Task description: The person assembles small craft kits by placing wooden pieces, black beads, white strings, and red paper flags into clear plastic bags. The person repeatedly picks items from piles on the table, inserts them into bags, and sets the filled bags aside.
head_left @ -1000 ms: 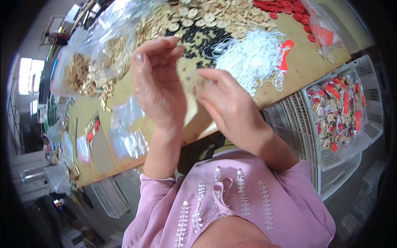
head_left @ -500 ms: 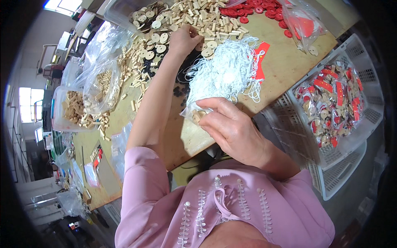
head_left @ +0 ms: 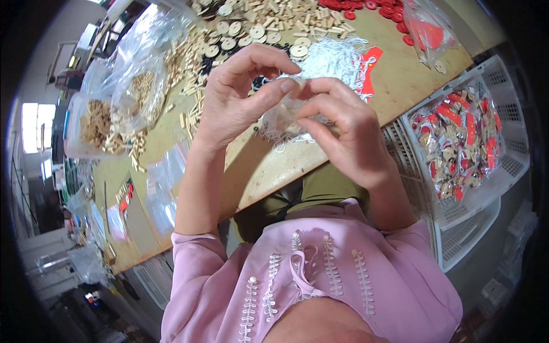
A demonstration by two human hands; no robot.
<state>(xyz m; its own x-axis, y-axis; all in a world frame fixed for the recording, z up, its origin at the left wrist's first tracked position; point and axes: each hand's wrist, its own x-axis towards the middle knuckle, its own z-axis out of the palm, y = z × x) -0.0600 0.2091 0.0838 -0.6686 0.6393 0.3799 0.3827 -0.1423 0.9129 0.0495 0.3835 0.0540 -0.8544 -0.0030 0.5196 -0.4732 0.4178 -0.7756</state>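
In front of me, above the table's near edge, my two hands meet at a small clear plastic bag (head_left: pixel 280 119). My right hand (head_left: pixel 351 128) pinches the bag's upper edge between thumb and fingers. From the other side my left hand (head_left: pixel 237 94) curls in, its thumb and fingertips closed around a small pale piece at the bag's mouth, too hidden to name. Something tan shows through the plastic. Behind the hands lies a heap of white cords (head_left: pixel 331 60). Round wooden discs with holes (head_left: pixel 257 32) are beyond my left hand, beside small black pieces (head_left: pixel 209 66).
Wooden blocks (head_left: pixel 280 17) pile up at the back; red discs (head_left: pixel 392 11) lie far right. A red printed strip (head_left: pixel 369 74) sits beside the cords. Left stands a clear tub (head_left: pixel 71 128) of wooden pieces, with flat plastic bags (head_left: pixel 163 188) nearer. A white crate (head_left: pixel 509 166) holds packed bags at right.
My left hand has come back from the wooden discs to the bag. My right hand has lifted the bag up and away from me, to meet it.
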